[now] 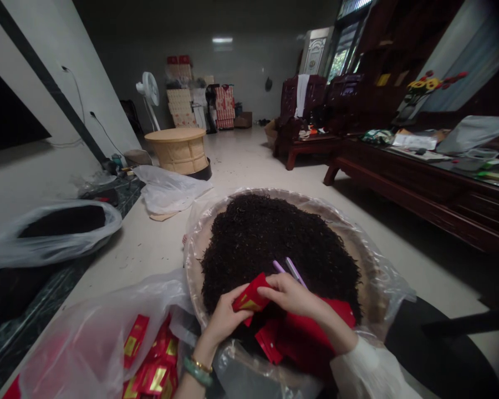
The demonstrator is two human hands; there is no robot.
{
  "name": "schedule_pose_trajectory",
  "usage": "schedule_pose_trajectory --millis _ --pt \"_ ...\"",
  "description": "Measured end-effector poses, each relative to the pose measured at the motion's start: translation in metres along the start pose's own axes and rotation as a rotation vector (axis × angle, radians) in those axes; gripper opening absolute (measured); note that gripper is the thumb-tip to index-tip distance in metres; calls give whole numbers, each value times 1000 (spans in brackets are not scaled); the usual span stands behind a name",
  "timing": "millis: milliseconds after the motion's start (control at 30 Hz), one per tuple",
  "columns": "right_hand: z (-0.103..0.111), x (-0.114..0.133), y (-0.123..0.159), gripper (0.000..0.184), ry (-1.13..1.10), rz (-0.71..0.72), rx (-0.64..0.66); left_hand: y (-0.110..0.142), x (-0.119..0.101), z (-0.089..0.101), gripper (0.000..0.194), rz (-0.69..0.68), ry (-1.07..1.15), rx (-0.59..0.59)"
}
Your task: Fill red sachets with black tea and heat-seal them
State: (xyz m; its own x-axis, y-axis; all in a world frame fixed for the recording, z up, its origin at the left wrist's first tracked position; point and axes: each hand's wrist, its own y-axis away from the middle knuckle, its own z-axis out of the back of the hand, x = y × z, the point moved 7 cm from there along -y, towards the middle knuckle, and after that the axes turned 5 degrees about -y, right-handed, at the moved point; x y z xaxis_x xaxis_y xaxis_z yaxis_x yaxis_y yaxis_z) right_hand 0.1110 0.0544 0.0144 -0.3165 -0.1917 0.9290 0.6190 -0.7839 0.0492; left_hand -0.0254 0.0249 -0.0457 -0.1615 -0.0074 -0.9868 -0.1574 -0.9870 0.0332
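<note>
My left hand (224, 317) grips a small red packet (250, 295) with gold print by its lower left side. My right hand (289, 293) pinches the packet's upper right end with thumb and fingers. Beneath both hands lies a heap of dark, thin dried strands that look like tea leaves (270, 233), spread in a wide round tray (198, 244) lined with clear plastic. Two purple strips (294, 271), perhaps parts of one tool, stick out behind my right hand; their lower ends are hidden. Flat red packets (268, 338) lie under my right forearm at the near rim.
At the lower left, a clear plastic bag (95, 316) holds several red and gold packets (153, 371). Another plastic bag (112, 221) with dark contents sits further left. A black round stool (436, 349) stands right; a dark wooden table (399, 194) lies beyond. Behind are a drum-shaped basket (178, 152) and fan (150, 88).
</note>
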Motion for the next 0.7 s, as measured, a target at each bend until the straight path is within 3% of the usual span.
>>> schedule_pose_trajectory --millis 167,300,400,500,600,700 --pt "-13 21 3 28 287 78 38 -1 1 -15 63 15 -31 -4" --pt "-16 35 8 19 403 137 -16 -4 2 -19 31 21 -101 -53" --pt "-10 43 11 10 508 150 -107 -5 1 -20 31 21 -73 -73" --pt "-14 48 10 9 632 150 -40 -5 -2 -21 34 -19 -26 -70" --pt "-20 48 9 15 722 121 49 -4 2 -21 22 -13 -36 -87" --pt "-21 44 7 18 796 100 54 -2 7 -22 14 34 -34 -97"
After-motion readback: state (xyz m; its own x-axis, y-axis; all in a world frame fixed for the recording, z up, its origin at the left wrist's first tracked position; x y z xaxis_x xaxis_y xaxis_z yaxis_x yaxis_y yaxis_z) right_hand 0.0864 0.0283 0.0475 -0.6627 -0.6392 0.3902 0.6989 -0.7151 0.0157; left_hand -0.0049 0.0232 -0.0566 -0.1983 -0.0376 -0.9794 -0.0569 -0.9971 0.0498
